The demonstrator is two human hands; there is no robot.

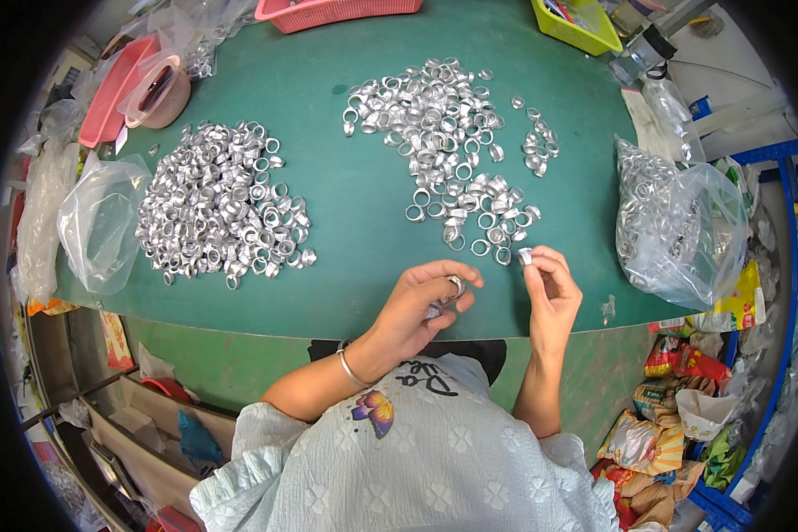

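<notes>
Near the table's front edge, my left hand [421, 306] is curled around several silver metal rings [455, 285], partly hidden by the fingers. Just to its right, my right hand [551, 288] pinches a single silver ring [525, 256] between thumb and forefinger. Beyond both hands spreads a loose pile of silver rings [439, 124], its nearest ones close to my right fingertips. A denser heap of silver rings [217, 199] lies on the left. A small cluster of rings [541, 146] sits apart, right of the loose pile.
The green table [346, 230] has a clear plastic bag full of rings [656, 213] on its right. An empty-looking clear bag [102, 222] lies at the left. Pink baskets [120, 93] and a yellow-green basket [585, 31] stand along the far edges. A blue metal rack [776, 337] is at right.
</notes>
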